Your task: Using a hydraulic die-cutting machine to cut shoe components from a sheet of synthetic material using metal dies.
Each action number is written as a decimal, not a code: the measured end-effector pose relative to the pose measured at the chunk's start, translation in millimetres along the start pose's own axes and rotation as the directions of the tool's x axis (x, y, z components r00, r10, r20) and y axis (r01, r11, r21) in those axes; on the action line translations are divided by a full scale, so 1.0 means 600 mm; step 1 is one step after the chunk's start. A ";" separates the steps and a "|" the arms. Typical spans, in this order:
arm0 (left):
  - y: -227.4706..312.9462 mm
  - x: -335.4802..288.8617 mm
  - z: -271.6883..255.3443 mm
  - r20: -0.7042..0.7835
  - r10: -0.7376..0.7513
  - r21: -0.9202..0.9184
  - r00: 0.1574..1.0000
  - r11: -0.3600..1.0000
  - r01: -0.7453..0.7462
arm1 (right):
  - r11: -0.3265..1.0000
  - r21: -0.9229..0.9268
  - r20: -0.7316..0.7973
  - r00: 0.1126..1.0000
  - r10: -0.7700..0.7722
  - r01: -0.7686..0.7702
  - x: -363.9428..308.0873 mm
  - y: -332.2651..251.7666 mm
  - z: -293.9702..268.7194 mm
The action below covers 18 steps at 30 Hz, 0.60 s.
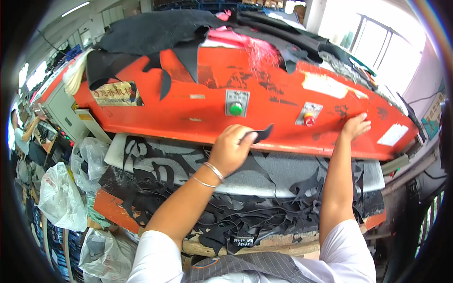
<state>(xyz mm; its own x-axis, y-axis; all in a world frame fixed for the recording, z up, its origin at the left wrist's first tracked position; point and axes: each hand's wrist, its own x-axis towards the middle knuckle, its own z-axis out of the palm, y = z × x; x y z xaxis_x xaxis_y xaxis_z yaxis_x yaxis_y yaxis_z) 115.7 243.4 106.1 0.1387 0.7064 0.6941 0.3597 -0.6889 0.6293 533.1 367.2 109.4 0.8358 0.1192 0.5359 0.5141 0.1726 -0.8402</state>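
Note:
My left hand (231, 145) is closed on a small curved black leather piece (264, 134), raised in front of the red machine beam (188, 113). Further right, my right hand (356, 126) reaches up to the beam's face with its fingers spread, holding nothing; whether it touches the metal I cannot tell. Between the hands on the beam are a green button (235, 109) and a red knob (309, 120). Beneath the beam lies a pale grey cutting board (292, 174) with black leather on it. Dark leather offcuts (245, 214) are heaped along its near side.
Black leather hides (155, 30) and a pink frayed cloth (245, 40) lie on top of the beam. Plastic bags (61, 195) hang at the left. A wooden edge (283, 244) runs near my body. Another person (23, 134) is at the far left.

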 end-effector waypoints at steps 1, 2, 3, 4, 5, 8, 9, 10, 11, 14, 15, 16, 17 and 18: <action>0.016 0.012 0.008 -0.081 0.173 0.070 0.982 0.983 -0.168 | 0.998 -0.058 -0.016 1.000 -0.025 0.024 -0.007 0.008 -0.015; 0.030 0.018 0.010 -0.145 0.341 0.156 0.929 0.935 -0.319 | 0.992 -0.116 -0.026 0.999 -0.048 0.045 -0.020 0.006 -0.030; 0.038 0.021 0.008 -0.133 0.417 0.281 0.899 0.886 -0.369 | 0.994 -0.097 -0.016 0.999 -0.044 0.043 -0.030 0.004 -0.041; 0.029 0.023 0.007 -0.058 0.385 0.410 0.921 0.850 -0.330 | 0.996 -0.066 -0.006 0.998 -0.059 0.058 -0.039 -0.006 -0.056; 0.018 0.024 0.004 0.063 0.288 0.485 0.956 0.828 -0.281 | 0.996 -0.040 0.006 0.997 -0.075 0.075 -0.048 -0.015 -0.067; 0.034 -0.016 0.008 0.130 0.114 0.380 0.985 0.912 -0.155 | 0.995 -0.046 0.073 0.994 -0.081 0.084 -0.038 0.000 -0.104; 0.051 -0.039 0.004 0.093 0.051 0.198 0.994 0.978 -0.069 | 0.994 -0.064 0.073 0.994 -0.082 0.087 -0.032 0.013 -0.121; 0.074 -0.070 -0.021 0.114 0.006 0.114 0.993 0.993 -0.019 | 0.992 -0.066 0.130 0.987 -0.098 0.107 -0.026 0.024 -0.137; 0.094 -0.111 -0.051 0.205 -0.154 0.109 0.967 0.985 0.134 | 0.990 -0.065 0.189 0.976 -0.113 0.127 -0.022 0.030 -0.151; 0.110 -0.258 -0.140 0.410 -0.422 0.232 0.809 0.905 0.355 | 0.994 -0.091 0.205 0.978 -0.033 0.053 -0.048 0.005 -0.196; 0.109 -0.313 -0.157 0.424 -0.515 0.311 0.745 0.856 0.414 | 0.982 -0.134 0.163 0.981 -0.110 0.132 -0.055 0.002 -0.219; 0.119 -0.361 -0.176 0.403 -0.574 0.391 0.713 0.812 0.433 | 0.982 -0.081 0.114 0.980 -0.161 0.171 -0.090 -0.020 -0.225; 0.122 -0.413 -0.190 0.371 -0.652 0.483 0.661 0.743 0.463 | 0.977 -0.022 0.138 0.969 -0.206 0.211 -0.128 -0.031 -0.228; 0.137 -0.445 -0.196 0.328 -0.721 0.563 0.611 0.668 0.486 | 0.971 0.142 0.205 0.954 -0.221 0.194 -0.177 -0.049 -0.222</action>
<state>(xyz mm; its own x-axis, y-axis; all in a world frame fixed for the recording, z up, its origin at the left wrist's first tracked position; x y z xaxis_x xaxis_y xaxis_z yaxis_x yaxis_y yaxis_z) -0.3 -20.9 13.4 0.1280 0.9812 -0.1442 0.8272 -0.0255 0.5613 454.8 219.2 66.1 0.6439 0.2758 0.7136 0.6341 0.3294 -0.6995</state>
